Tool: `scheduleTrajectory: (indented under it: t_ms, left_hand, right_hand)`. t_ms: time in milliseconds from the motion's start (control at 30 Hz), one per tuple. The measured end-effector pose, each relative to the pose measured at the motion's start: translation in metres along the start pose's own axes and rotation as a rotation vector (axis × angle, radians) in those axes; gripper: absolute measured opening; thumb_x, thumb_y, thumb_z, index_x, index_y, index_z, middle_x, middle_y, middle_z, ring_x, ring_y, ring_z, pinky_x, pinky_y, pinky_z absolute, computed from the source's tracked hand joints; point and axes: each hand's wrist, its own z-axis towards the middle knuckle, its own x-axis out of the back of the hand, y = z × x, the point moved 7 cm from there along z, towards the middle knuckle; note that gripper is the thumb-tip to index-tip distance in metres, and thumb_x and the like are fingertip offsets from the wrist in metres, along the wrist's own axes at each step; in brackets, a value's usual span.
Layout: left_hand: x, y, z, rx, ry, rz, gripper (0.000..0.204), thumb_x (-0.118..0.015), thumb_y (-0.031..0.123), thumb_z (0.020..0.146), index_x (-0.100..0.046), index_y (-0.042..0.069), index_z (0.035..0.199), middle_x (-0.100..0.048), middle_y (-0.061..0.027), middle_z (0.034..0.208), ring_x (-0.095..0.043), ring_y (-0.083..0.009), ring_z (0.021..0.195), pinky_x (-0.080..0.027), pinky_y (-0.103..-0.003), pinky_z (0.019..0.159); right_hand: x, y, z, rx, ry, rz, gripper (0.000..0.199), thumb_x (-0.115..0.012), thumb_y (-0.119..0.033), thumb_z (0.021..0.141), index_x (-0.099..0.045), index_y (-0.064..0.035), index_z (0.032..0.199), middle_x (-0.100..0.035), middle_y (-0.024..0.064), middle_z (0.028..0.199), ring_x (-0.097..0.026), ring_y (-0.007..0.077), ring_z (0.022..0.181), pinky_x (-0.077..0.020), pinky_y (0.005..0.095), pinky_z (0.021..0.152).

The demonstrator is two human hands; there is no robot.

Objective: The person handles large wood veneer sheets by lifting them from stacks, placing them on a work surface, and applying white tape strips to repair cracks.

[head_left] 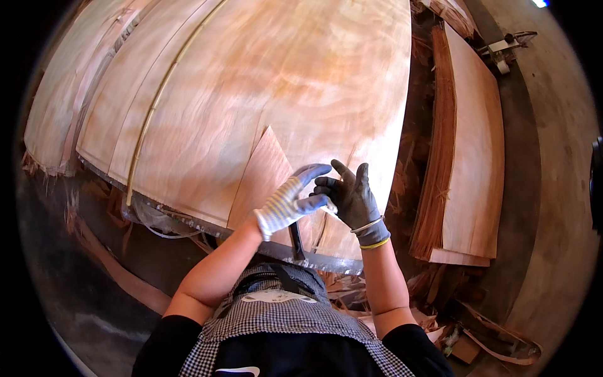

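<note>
My left hand [286, 201], in a striped glove with blue-grey fingertips, is over the near edge of a wide wood veneer sheet [301, 81]. Its thumb and forefinger curve apart. Just right of it my right hand [353, 196], in a dark grey glove, has its fingers spread, the nearest almost touching the left fingertips. A thin pale strip [333, 214] shows between the hands; I cannot tell which hand touches it. From below my left hand a black handle-like piece [296, 240] reaches the table edge. Beside that hand lies a pointed veneer piece [265, 173].
A long thin bamboo-like rod [157, 94] lies across the sheet on the left. More veneer [53, 119] lies beyond it. At the right stands a stack of veneer sheets [471, 151], with a small metal device [505, 49] farther off. Veneer scraps [116, 267] litter the floor.
</note>
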Motion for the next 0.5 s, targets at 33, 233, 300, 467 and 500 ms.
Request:
scheduleTrajectory:
  t_ms: [33,233,300,467,500]
  left_hand:
    - [0.005,0.004,-0.001,-0.085,-0.019,0.139,0.072,-0.076,0.022,0.069,-0.043,0.009,0.132,-0.048,-0.0135,0.127,-0.045,-0.0289,0.120,-0.032,-0.037,0.106]
    - [0.008,-0.013,0.010,-0.024,0.203,0.097,0.018,-0.066,0.012,0.080,-0.068,0.003,0.095,-0.064,-0.0086,0.100,-0.055,-0.0190,0.104,-0.044,-0.032,0.088]
    - [0.017,-0.043,0.004,0.303,0.350,-0.257,0.018,-0.067,0.013,0.081,-0.067,0.003,0.096,-0.065,-0.0054,0.093,-0.058,-0.0144,0.093,-0.044,-0.027,0.085]
    - [0.025,-0.072,-0.006,0.533,0.496,-0.414,0.017,-0.067,0.013,0.082,-0.068,0.001,0.093,-0.067,-0.0021,0.087,-0.058,-0.0084,0.079,-0.046,-0.022,0.075]
    - [0.028,-0.073,-0.007,0.533,0.487,-0.467,0.017,-0.068,0.015,0.081,-0.068,0.001,0.090,-0.067,-0.0028,0.086,-0.058,-0.0087,0.078,-0.045,-0.023,0.072]
  right_hand:
    - [0.006,0.001,0.001,-0.038,0.013,0.064,0.091,-0.041,-0.071,0.080,-0.023,-0.0040,0.140,-0.057,0.0206,0.102,-0.058,0.0319,0.090,-0.0460,0.0441,0.085]
    - [-0.004,0.017,0.017,-0.111,-0.143,-0.022,0.058,-0.044,-0.046,0.093,-0.040,-0.0014,0.130,-0.060,0.0152,0.110,-0.056,0.0262,0.104,-0.0423,0.0459,0.094]
    - [-0.005,0.017,0.014,-0.135,-0.096,-0.050,0.047,-0.051,-0.035,0.092,-0.045,0.0004,0.123,-0.061,0.0151,0.104,-0.060,0.0249,0.095,-0.0481,0.0403,0.084]
    - [0.012,0.018,0.022,-0.024,0.010,-0.506,0.021,-0.060,-0.007,0.087,-0.057,0.0027,0.106,-0.064,0.0113,0.085,-0.062,0.0159,0.067,-0.0518,0.0262,0.059]
    - [0.008,0.016,0.025,0.025,0.057,-0.587,0.015,-0.059,-0.005,0.086,-0.060,0.0035,0.098,-0.063,0.0079,0.076,-0.058,0.0117,0.061,-0.0499,0.0248,0.055]
